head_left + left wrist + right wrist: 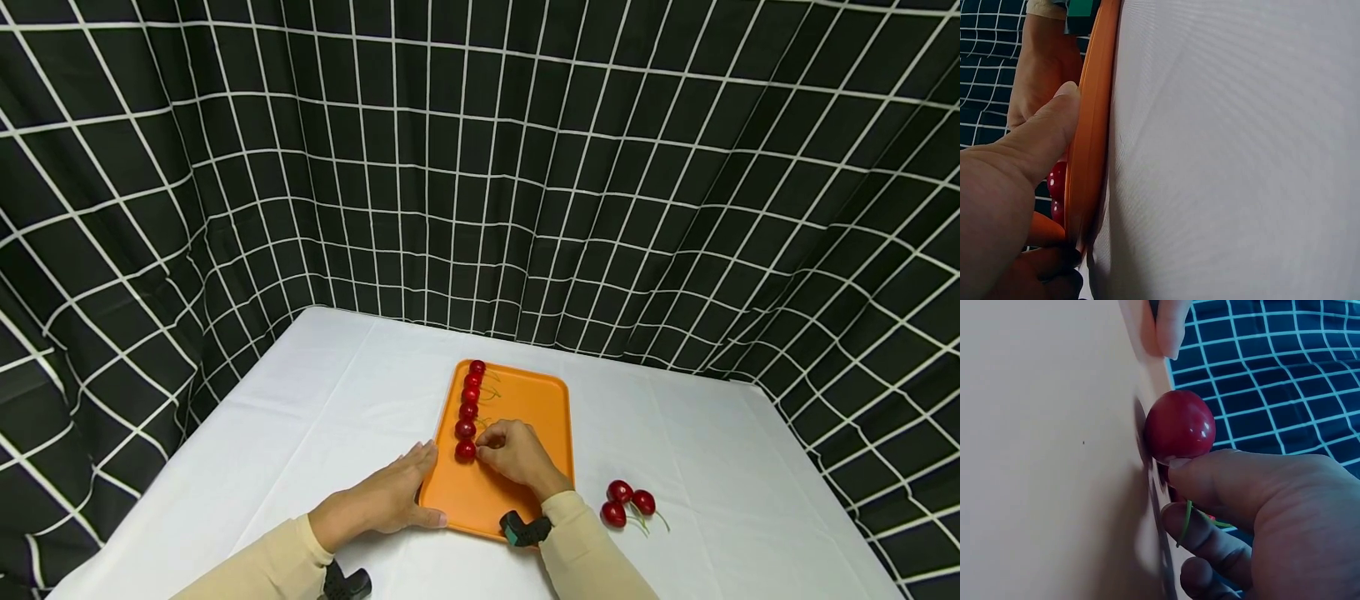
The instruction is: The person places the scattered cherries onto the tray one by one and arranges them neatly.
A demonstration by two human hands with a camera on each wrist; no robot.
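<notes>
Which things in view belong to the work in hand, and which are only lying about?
Part of the work:
orange tray
row of six cherries on it
left hand, at the tray's edge
right hand, at the row's nearest cherry
probably three loose cherries, off the tray, untouched

Only around:
white cloth
black grid curtain
black wrist devices

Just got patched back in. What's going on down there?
A person is working at an orange tray with both hands. The right hand pinches at the stem side of the nearest cherry, the near end of a row of six cherries along the tray's left side. The left hand rests against the tray's near left corner. Three loose cherries lie off the tray, to its right.
</notes>
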